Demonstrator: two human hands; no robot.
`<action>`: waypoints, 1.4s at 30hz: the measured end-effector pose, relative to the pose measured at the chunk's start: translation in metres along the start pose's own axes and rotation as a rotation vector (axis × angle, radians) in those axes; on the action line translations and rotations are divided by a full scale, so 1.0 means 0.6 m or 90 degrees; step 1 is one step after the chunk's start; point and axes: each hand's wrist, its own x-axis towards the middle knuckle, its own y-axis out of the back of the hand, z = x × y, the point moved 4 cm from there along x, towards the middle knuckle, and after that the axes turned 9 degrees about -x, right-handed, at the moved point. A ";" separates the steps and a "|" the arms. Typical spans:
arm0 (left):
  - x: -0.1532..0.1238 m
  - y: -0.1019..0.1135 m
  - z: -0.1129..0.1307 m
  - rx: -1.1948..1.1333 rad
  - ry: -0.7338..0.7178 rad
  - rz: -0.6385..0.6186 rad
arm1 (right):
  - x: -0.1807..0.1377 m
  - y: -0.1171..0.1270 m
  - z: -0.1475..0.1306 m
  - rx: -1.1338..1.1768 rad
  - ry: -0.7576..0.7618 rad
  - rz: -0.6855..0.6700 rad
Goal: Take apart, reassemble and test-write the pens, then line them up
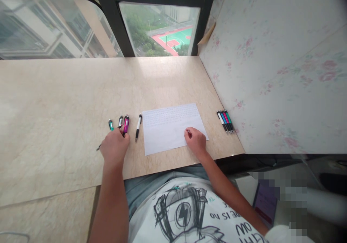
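Note:
My left hand (115, 143) is closed, back upward, low over a group of click pens at the left of the sheet. Its fingers are mostly hidden; a dark pen tip (98, 147) sticks out on its left side. By its fingers lie a green pen (111, 124), a white pen (120, 120) and a magenta pen (126, 123), partly covered by the hand. My right hand (196, 141) rests on the paper's (165, 136) lower right, fingers curled in a pinch around something small and greyish. Lines of handwriting fill the sheet's upper part.
A white-and-black pen (138, 127) lies along the paper's left edge. Several pens (225, 122) lie side by side on the right, near the flowered wall (271, 73). The pale stone-patterned counter (67, 91) runs up to the window (162, 30); its front edge is at my waist.

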 end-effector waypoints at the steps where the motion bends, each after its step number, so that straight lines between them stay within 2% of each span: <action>1: -0.001 0.001 0.000 -0.001 0.005 -0.003 | 0.000 0.000 0.001 0.004 -0.001 0.004; 11: -0.013 -0.002 -0.006 -0.018 -0.051 0.021 | -0.001 0.004 0.000 0.009 0.004 0.002; 18: -0.034 -0.006 0.021 -0.045 -0.099 0.117 | -0.002 0.002 0.003 0.017 -0.001 -0.001; 20: -0.035 -0.013 0.034 -0.072 -0.125 0.099 | -0.002 0.001 0.003 0.016 -0.002 -0.001; 23: -0.031 -0.032 0.050 -0.097 -0.152 0.031 | -0.002 0.001 0.004 0.019 -0.001 0.002; 29: -0.016 -0.045 0.056 -0.141 -0.172 0.020 | -0.003 0.003 0.005 0.063 -0.008 0.017; 31: -0.014 -0.041 0.050 -0.242 -0.155 0.009 | -0.003 0.006 0.007 0.099 -0.018 0.030; 33: -0.018 -0.039 0.045 -0.436 -0.117 -0.050 | -0.004 0.011 0.009 0.154 -0.031 0.051; 36: -0.044 -0.049 0.059 -0.837 -0.057 -0.264 | -0.008 0.021 0.011 0.229 -0.041 0.091; 37: -0.055 -0.053 0.066 -0.931 -0.036 -0.308 | -0.009 0.025 0.009 0.240 -0.037 0.101; 40: -0.089 -0.071 0.092 -1.091 0.023 -0.342 | -0.015 0.037 -0.007 0.258 -0.006 0.099; 42: -0.109 -0.088 0.111 -1.140 0.054 -0.339 | -0.018 0.041 -0.027 0.300 0.021 0.061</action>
